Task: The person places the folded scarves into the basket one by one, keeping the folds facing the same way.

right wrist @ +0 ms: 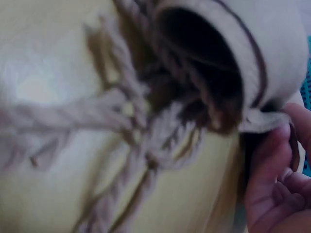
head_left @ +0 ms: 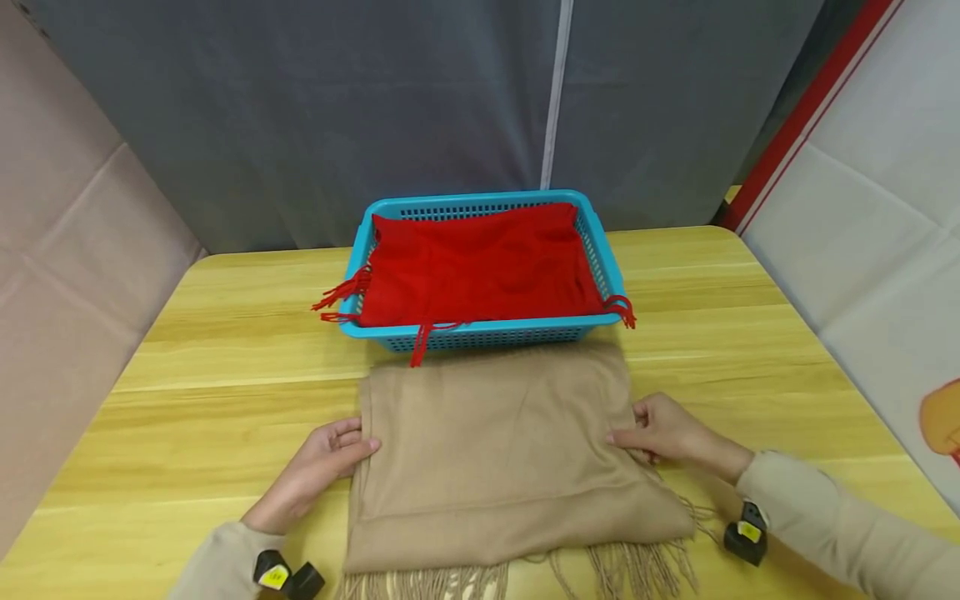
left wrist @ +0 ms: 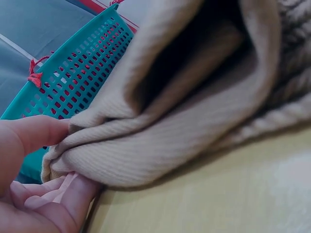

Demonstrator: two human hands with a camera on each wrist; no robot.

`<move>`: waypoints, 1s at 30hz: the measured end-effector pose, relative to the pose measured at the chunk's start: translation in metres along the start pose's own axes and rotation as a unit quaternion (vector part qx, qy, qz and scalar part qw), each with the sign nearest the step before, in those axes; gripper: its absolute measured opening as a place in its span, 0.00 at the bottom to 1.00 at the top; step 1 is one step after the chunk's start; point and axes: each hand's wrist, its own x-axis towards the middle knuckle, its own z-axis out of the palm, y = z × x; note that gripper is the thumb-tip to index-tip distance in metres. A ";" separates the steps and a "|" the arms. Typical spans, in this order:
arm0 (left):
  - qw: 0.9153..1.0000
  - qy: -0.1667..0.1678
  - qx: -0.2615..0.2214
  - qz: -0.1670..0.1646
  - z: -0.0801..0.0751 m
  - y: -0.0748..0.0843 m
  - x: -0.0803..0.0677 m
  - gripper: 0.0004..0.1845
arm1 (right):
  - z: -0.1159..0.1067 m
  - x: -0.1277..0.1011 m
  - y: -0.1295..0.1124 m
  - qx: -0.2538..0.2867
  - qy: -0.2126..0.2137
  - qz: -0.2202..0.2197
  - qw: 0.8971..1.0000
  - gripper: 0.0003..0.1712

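Note:
A folded beige scarf (head_left: pixel 498 450) with a fringe (head_left: pixel 600 571) along its near edge lies on the wooden table (head_left: pixel 225 367). My left hand (head_left: pixel 330 458) pinches the scarf's left edge (left wrist: pixel 73 141), thumb on top and fingers underneath. My right hand (head_left: pixel 660 429) pinches the right edge (right wrist: pixel 265 121) the same way, beside the twisted fringe strands (right wrist: pixel 131 121). Just behind the scarf stands a blue plastic basket (head_left: pixel 480 333) holding a red scarf (head_left: pixel 480 267), whose red tassels hang over the rim.
Grey curtains hang behind the table. A beige panel stands at the left and a white panel with a red strip at the right. Bare wood shows on both sides of the basket and the scarf.

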 end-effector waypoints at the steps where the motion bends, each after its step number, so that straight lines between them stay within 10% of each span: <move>1: 1.000 0.003 -0.001 -0.001 0.000 0.000 0.000 0.31 | 0.001 0.000 0.000 -0.013 0.008 -0.007 1.000 0.19; 14: 1.000 0.028 0.001 -0.009 0.004 -0.003 0.001 0.29 | 0.007 -0.010 0.001 -0.067 0.114 -0.087 0.987 0.20; 20: 0.999 0.031 -0.003 -0.010 0.004 -0.003 0.001 0.29 | -0.001 -0.013 0.005 0.086 0.046 -0.031 0.995 0.16; 30: 0.999 0.039 0.013 -0.011 0.005 -0.002 0.001 0.29 | -0.002 -0.012 0.020 0.289 0.004 0.081 0.954 0.31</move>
